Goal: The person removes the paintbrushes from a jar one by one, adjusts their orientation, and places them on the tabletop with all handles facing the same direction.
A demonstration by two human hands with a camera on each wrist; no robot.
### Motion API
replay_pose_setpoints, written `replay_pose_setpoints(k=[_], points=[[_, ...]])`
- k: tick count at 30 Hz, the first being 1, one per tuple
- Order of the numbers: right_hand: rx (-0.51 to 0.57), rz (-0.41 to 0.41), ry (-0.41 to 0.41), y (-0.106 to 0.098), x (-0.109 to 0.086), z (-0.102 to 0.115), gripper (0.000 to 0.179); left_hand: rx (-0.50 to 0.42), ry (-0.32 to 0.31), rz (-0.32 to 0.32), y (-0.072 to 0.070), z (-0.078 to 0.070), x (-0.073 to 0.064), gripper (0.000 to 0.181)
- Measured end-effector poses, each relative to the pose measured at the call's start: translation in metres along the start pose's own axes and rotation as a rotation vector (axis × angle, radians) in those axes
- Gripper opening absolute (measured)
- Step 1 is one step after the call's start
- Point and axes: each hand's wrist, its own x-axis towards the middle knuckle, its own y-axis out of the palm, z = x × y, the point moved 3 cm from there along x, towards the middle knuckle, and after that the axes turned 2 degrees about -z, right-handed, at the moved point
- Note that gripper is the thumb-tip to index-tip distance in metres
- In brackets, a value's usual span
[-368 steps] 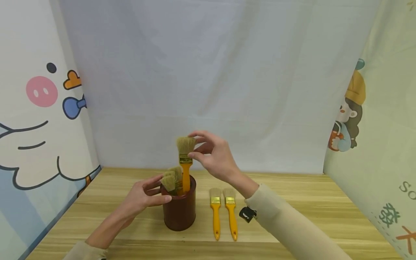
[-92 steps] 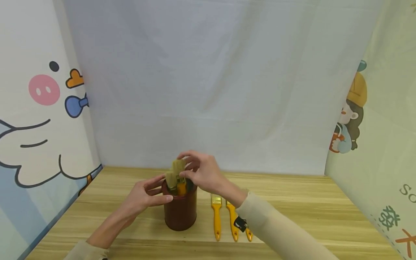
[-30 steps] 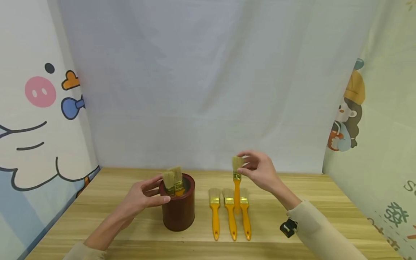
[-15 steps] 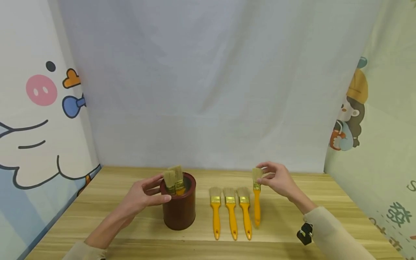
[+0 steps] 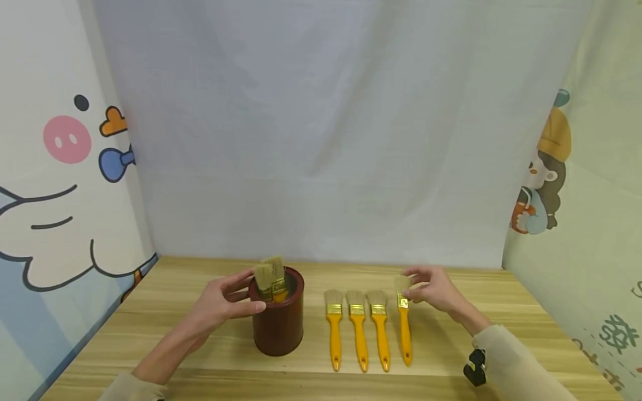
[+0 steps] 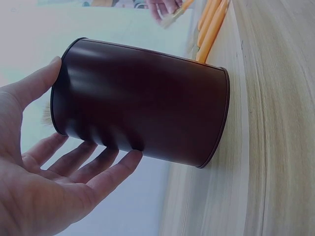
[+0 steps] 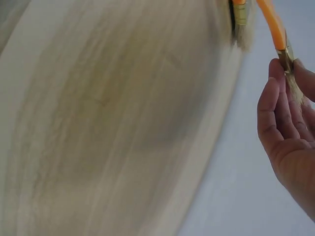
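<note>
A dark red-brown can (image 5: 278, 328) stands upright on the table, two paintbrushes (image 5: 271, 277) leaning in it with bristles up. My left hand (image 5: 215, 303) grips the can near its rim, thumb on the near side; the left wrist view shows fingers curved along the can wall (image 6: 142, 98). Far to the right, my right hand (image 5: 435, 291) pinches a paintbrush (image 5: 404, 328) with a yellow handle by its bristles and metal band. That brush slants, its handle end low by the tabletop; whether it touches, I cannot tell. In the right wrist view the thumb and fingers hold its metal band (image 7: 284, 59).
Three like paintbrushes (image 5: 358, 328) lie side by side between the can and my right hand, bristles away from me. The wooden table (image 5: 200, 367) ends at a pale cloth backdrop (image 5: 321, 139), with printed cloths on both sides.
My right hand took a paintbrush out of the can, carried it right past the row and lowered it. Over the longer span the row grew from two to three. My left hand stayed on the can.
</note>
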Motion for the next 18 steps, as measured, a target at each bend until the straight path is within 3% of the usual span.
replay_pose_setpoints(k=[6, 12, 18], points=[[-0.036, 0.008, 0.027, 0.001, 0.0, -0.012, 0.047, 0.001, 0.004, 0.0, 0.0, 0.001, 0.0, 0.092], [0.021, 0.014, 0.082, 0.005, 0.004, -0.023, 0.045, 0.002, 0.01, 0.0, 0.0, 0.001, 0.0, 0.092], [0.043, 0.048, 0.084, 0.011, 0.006, -0.031, 0.046, -0.001, 0.014, 0.002, 0.0, 0.001, 0.0, 0.092]])
